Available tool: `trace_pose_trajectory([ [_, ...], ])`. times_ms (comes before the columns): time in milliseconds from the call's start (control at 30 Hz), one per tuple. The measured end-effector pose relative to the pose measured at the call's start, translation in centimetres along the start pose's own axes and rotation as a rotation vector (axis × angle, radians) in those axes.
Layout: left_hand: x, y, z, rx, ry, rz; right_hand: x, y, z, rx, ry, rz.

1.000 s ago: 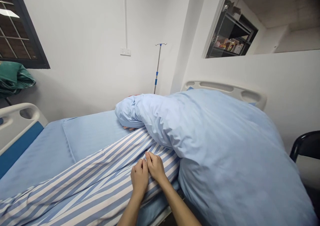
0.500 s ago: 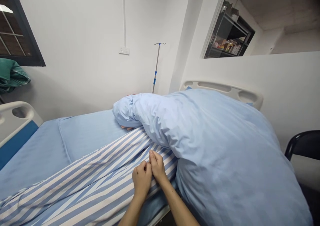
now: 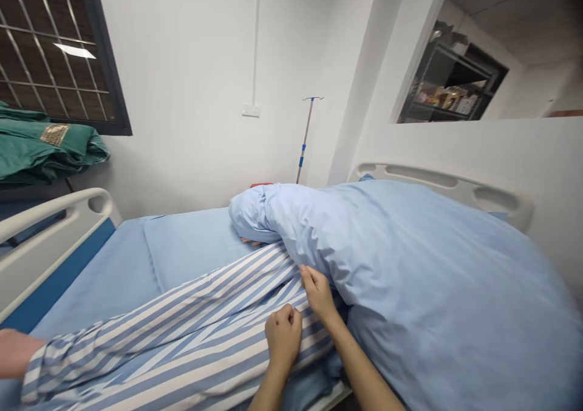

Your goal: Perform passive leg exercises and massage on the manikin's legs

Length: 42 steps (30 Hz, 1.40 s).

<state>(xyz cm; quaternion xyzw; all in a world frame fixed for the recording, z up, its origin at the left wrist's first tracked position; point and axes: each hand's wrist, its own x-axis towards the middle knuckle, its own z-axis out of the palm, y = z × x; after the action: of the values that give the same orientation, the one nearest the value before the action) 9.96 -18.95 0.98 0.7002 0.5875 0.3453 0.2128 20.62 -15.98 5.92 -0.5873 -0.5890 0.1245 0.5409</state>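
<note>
Blue-and-white striped trousers (image 3: 182, 326) cover the legs of a person lying on the bed. My left hand (image 3: 283, 337) is closed in a fist over the thigh part of the striped cloth. Farther up, beside the quilt's edge, my right hand (image 3: 317, 292) is closed with thumb and fingers pressed together. What either hand pinches, if anything, is hidden. A light blue quilt (image 3: 419, 283) is heaped over the person's upper body. Some fingertips (image 3: 250, 241) of the lying person peek out beneath it. At the lower left, a bare foot (image 3: 18, 353) comes out of a trouser leg.
The bed has a blue sheet (image 3: 195, 241), a footboard (image 3: 59, 217) at left and a headboard (image 3: 432, 177) at back right. An IV pole (image 3: 306, 138) stands behind it. Green folded cloth (image 3: 50, 144) lies beneath a barred window (image 3: 50, 53). Shelves (image 3: 449, 83) show through an opening.
My hands, close together before, are now apart, the right one higher by the quilt. The view has swung left, bringing the foot and more of the window into sight.
</note>
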Motion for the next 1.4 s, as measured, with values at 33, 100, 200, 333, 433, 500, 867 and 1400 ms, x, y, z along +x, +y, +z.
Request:
trace_pose_trajectory([
  [33,0.0,0.0,0.0,0.003,-0.001,-0.004,-0.3,0.8,0.2,-0.043,0.010,0.011],
  [100,0.0,0.1,0.0,0.000,-0.007,-0.015,-1.0,2.5,0.9,-0.162,-0.001,0.025],
  [200,-0.1,0.4,-0.1,-0.045,-0.026,-0.033,-1.7,4.1,1.7,-0.298,-0.026,0.027],
  [333,-0.1,-1.0,-1.4,-0.198,-0.105,-0.039,-1.9,4.2,1.5,-0.335,-0.041,0.006],
  [433,0.0,-5.0,-4.7,-0.232,-0.094,-0.092,-1.9,4.1,1.1,-0.353,-0.043,0.012],
  [500,0.0,-8.5,-8.7,-0.216,-0.061,-0.156,-1.8,4.3,1.1,-0.374,-0.049,0.029],
  [867,-5.1,-23.6,-27.5,-0.092,0.278,-0.357,-1.6,4.5,1.1,-0.438,-0.112,0.124],
  [1400,-6.5,-24.7,-26.2,0.327,0.212,-0.475,-0.8,1.5,5.1,-0.392,-0.220,0.114],
])
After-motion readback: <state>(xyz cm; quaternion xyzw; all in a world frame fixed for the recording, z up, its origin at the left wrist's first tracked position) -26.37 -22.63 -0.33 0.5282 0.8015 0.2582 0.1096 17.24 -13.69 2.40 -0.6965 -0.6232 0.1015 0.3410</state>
